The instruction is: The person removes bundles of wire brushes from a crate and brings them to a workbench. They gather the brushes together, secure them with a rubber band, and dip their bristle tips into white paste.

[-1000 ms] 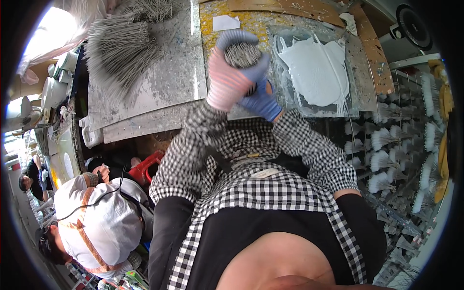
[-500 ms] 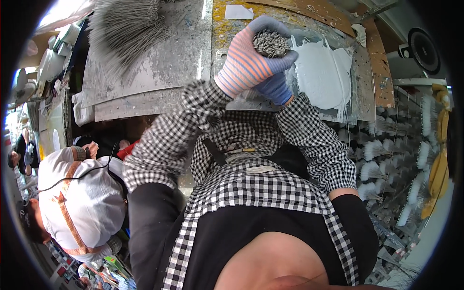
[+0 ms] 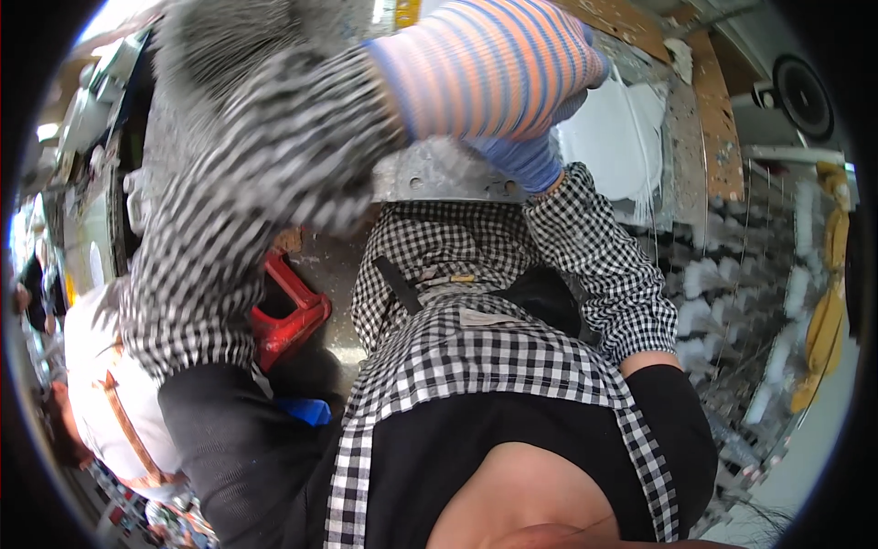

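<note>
My left hand, in an orange and blue striped glove, is raised above the bench with its back toward me. Its fingers curl down at the far side, around something hidden beneath them. My right hand, in a blue glove, is just under and against the left one, its fingers covered by it. The bundle of grey bristles seen between the hands earlier is out of sight now. A white, paste-like sheet lies on the bench right of my hands. A large sheaf of grey bristles lies at the far left, partly behind my left sleeve.
The metal bench edge runs before my apron. Below left are a red frame-like object and a blue piece. A person in white is close on my left. Racks with white-tipped brushes stand at right.
My left hand has risen toward me, and its elbow has swung out to the left. It now covers the bristle bundle. The right hand has stayed nearly in place.
</note>
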Tool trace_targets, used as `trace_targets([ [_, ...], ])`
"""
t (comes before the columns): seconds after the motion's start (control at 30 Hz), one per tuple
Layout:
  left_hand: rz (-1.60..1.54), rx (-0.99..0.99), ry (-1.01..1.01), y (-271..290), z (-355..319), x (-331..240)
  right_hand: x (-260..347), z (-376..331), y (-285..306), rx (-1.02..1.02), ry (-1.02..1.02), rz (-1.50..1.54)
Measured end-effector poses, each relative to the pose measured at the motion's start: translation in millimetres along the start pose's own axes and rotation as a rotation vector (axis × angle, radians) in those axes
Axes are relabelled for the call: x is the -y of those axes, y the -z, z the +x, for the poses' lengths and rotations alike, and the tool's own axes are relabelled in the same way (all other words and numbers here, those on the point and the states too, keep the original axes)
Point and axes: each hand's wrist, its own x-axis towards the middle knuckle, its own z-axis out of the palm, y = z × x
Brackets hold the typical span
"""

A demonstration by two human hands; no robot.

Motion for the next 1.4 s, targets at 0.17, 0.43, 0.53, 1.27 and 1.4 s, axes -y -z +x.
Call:
trace_targets([
  [0.17,-0.141,-0.149,0.001,-43.7,17.5,-3.7,-41.0,-2.1,-3.4,-0.222,0.174,0.02],
  [0.43,-0.213,-0.227,-0.277,-53.8,120.7,-40.3,-105.3,-39.4,89.8,-0.343,0.416,-0.397],
  [0.53,-0.118,-0.118,-0.302,-46.9,167.1,-64.0,-160.2,-56.4,136.2,-0.452,0.602,-0.983],
  [1.27,-0.115,0.062,-0.296,-126.3,228.7,-62.5,-207.3,-76.6,166.5,-0.33,0.467,-1.149],
  [1.4,-0.1,0.077,-0.313,-99.9,232.9,-72.7,-190.7,-76.9,172.8,-0.395,-0.095,-0.241],
])
